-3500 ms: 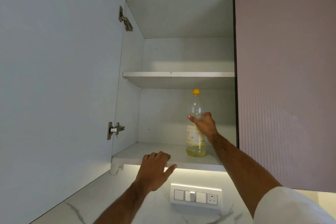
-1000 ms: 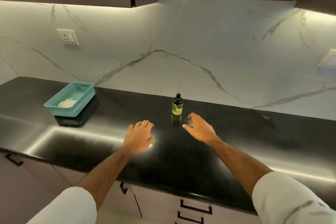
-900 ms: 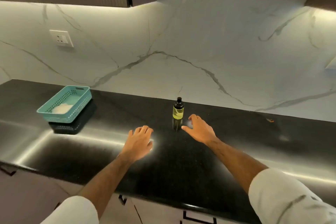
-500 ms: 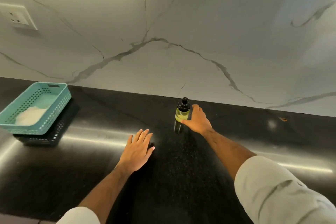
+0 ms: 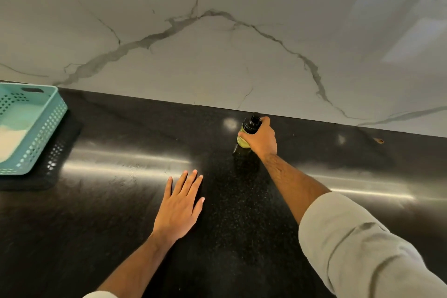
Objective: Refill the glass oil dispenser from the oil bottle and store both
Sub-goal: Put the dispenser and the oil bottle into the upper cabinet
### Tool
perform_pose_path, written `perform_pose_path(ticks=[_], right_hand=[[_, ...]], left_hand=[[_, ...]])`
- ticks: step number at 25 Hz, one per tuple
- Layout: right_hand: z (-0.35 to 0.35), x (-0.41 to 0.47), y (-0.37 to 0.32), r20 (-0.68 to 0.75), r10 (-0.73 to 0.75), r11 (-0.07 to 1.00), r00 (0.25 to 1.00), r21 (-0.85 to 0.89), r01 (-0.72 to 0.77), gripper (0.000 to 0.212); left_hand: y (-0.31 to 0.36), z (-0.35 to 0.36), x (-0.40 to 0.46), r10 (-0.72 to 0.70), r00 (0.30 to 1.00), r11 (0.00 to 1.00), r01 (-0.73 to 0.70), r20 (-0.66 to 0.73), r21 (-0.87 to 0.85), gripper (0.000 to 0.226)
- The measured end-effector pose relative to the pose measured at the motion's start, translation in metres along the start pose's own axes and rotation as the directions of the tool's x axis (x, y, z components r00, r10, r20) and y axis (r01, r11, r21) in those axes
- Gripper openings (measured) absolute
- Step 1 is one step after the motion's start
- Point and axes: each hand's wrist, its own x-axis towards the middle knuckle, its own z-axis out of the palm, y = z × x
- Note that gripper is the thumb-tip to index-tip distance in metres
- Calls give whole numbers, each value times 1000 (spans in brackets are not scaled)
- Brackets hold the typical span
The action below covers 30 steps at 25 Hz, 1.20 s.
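Right hand (image 5: pixel 262 139) around oil dispenser (image 5: pixel 247 131)

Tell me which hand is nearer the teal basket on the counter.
Left. The left hand lies flat on the black counter, apart from the teal basket. The right hand is farther off, gripping the oil dispenser near the backsplash.

Glossy black countertop (image 5: pixel 121 201) meets a grey-veined white marble backsplash (image 5: pixel 217 55).

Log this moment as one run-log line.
right hand grips oil dispenser on counter | left hand flat on counter | teal basket far left
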Motion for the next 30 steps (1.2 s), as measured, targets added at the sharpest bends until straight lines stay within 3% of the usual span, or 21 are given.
perform_pose_path(ticks=[8, 16, 25, 27, 30], right_hand=[[-15, -43, 9, 47, -83, 995, 995, -58, 86, 67], [-47, -179, 39, 116, -100, 994, 988, -21, 104, 69], [-120, -346, 88, 34, -86, 996, 996, 16, 86, 67], [-140, -386, 108, -2, -65, 998, 998, 25, 65, 65], [-179, -453, 142, -75, -51, 998, 996, 44, 54, 64]], left_hand=[[-2, 1, 1, -3, 999, 999, 2, -35, -37, 61], [-5, -8, 10, -1, 1000, 999, 1, -14, -52, 60], [32, -20, -12, 3, 998, 996, 2, 55, -85, 59], [71, -26, -42, 77, 997, 991, -73, 32, -109, 54], [153, -32, -103, 351, 936, 919, -345, -2, -190, 42]])
